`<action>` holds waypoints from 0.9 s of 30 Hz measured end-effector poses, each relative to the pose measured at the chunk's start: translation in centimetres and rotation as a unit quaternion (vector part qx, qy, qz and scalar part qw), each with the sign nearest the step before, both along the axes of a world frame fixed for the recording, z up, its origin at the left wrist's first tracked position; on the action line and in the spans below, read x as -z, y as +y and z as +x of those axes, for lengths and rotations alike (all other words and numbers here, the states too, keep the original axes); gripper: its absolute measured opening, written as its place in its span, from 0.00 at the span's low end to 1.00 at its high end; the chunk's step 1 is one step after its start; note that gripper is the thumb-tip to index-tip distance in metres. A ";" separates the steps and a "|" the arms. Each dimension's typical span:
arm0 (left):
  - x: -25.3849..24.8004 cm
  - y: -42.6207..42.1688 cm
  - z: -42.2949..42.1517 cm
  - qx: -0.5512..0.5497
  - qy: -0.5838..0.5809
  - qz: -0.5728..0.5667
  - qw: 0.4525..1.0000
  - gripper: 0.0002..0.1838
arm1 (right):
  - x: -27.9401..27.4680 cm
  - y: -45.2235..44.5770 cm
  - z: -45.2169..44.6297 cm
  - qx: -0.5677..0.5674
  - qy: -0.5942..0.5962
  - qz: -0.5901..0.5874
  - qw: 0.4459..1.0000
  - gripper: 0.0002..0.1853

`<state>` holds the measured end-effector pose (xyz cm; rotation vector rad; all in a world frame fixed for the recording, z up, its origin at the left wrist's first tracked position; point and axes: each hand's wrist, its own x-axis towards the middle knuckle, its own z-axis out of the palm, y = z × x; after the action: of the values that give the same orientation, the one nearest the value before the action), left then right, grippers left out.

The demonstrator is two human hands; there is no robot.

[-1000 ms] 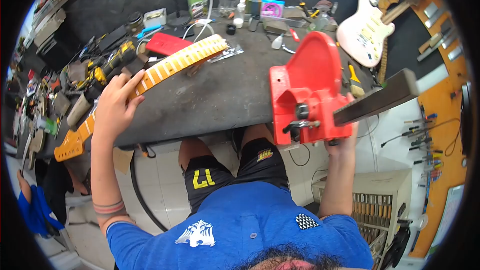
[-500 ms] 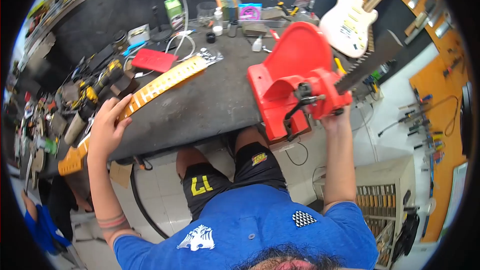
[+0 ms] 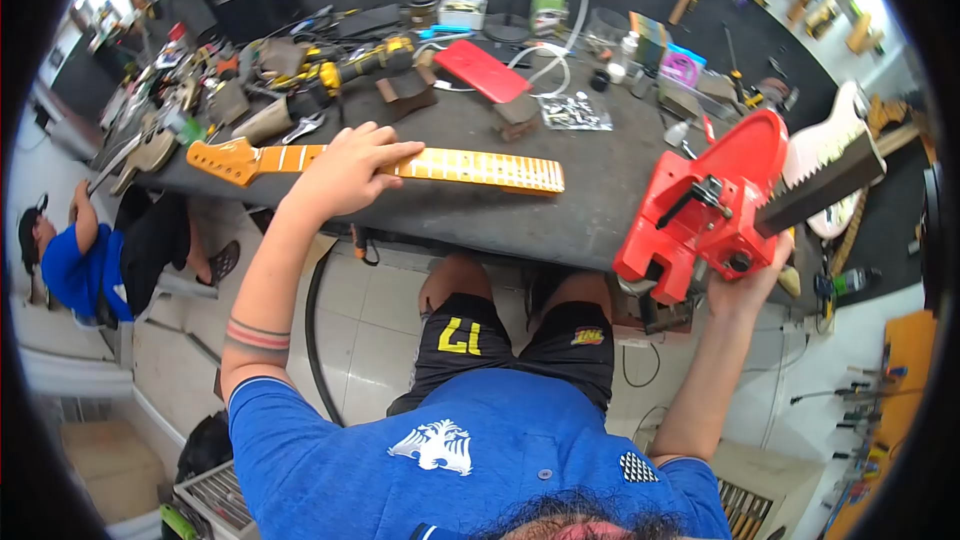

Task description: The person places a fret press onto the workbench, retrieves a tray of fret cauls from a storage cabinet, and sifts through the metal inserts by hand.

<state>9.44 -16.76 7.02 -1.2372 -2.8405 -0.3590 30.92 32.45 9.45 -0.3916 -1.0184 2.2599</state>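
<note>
A guitar neck (image 3: 480, 168) lies along the front of the dark bench, its headstock to the left. Over its middle rests my left hand (image 3: 350, 168), fingers wrapped across the strip. My right hand (image 3: 748, 285) grips the underside of a red cast tool (image 3: 712, 202) at the bench's right front. A dark toothed bar (image 3: 825, 185) sticks out from that tool toward the upper right. The red tool has a tall rounded plate and a black clamp handle.
A red flat case (image 3: 482, 71), a bag of small metal parts (image 3: 577, 112) and a yellow drill (image 3: 360, 65) lie behind the neck. A pale guitar body (image 3: 825, 155) is behind the red tool. Another person (image 3: 75, 255) sits at the far left.
The guitar neck has come down from a raised slant to lie level on the bench, my left hand with it. The red tool has tilted and sits lower. The view has swung left.
</note>
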 end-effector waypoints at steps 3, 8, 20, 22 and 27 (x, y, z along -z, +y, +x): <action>0.5 -1.4 0.3 -0.003 0.010 -0.006 1.000 0.30 | 0.7 0.6 0.2 0.047 -0.035 0.013 0.998 0.28; 1.0 -2.8 1.6 -0.016 0.027 0.021 0.999 0.32 | 0.1 0.6 1.5 0.013 -0.069 0.031 0.997 0.32; 3.2 -3.6 2.4 -0.047 -0.029 0.048 0.997 0.33 | 3.0 5.7 1.5 -0.106 -0.046 0.060 0.991 0.39; 3.3 -3.4 2.2 -0.050 -0.040 0.046 0.997 0.33 | 2.6 5.1 0.7 -0.083 -0.060 0.059 0.993 0.38; 4.4 -3.5 1.3 -0.045 -0.047 0.049 0.997 0.33 | 0.1 2.2 -1.3 -0.021 -0.111 0.043 0.993 0.37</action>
<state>10.76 -20.22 2.63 -1.0992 -2.9046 -0.5587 29.61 34.62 9.38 -0.5986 -1.2424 2.2372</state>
